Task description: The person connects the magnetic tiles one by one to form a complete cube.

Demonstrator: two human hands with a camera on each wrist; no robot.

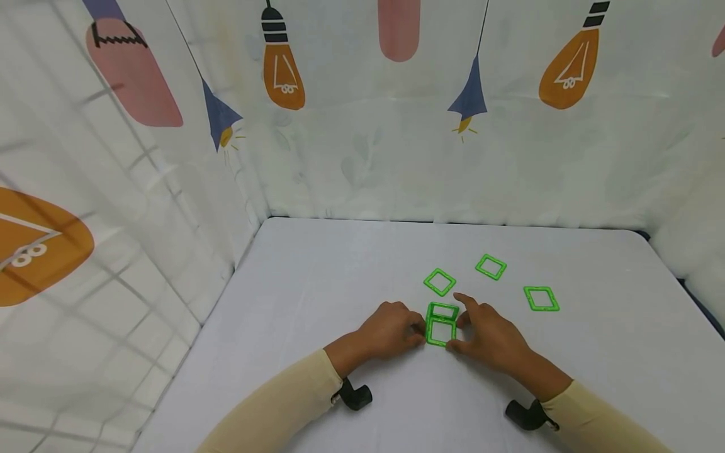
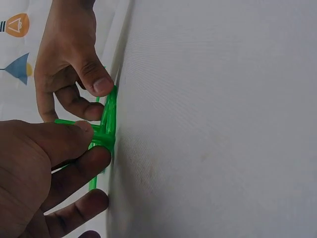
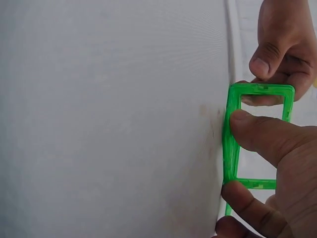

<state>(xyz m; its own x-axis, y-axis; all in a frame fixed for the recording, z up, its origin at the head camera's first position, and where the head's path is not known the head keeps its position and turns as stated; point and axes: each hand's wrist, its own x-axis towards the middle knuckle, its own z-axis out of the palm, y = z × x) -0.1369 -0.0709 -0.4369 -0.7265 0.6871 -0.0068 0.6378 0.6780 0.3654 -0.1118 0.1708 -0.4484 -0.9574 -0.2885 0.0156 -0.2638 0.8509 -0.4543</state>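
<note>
Green see-through square magnetic tiles [image 1: 442, 319], joined at their edges, stand on the white table between the two hands; at least one is tilted up from the table. My left hand [image 1: 391, 330] pinches their left side, its thumb and forefinger meeting on a tile edge [image 2: 106, 139] in the left wrist view. On the opposite side, my right hand [image 1: 493, 336] holds the near right part between thumb and fingers, its forefinger stretched forward. The right wrist view shows that thumb [image 3: 247, 124] pressed over a tile frame [image 3: 262, 89]. Fingers partly hide the joints.
Three loose green tiles lie flat beyond the hands: one just behind the joined ones [image 1: 447, 275], another farther back [image 1: 495, 260], a third to the right [image 1: 537, 289]. A patterned curtain [image 1: 362, 157] hangs along the table's back and left edges.
</note>
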